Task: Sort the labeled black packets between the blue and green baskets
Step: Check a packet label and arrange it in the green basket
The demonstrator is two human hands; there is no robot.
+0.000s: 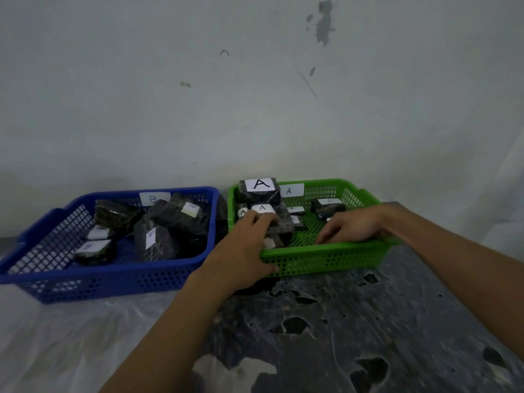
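Black packets marked A sit in my green basket; my left hand curls around one at its front-left corner. My right hand rests on the front rim, grip loose, holding nothing. B packets fill the blue basket beside it on the bench.

left hand grips packet | right hand over green basket

left hand covering a packet, right fingertips blurred
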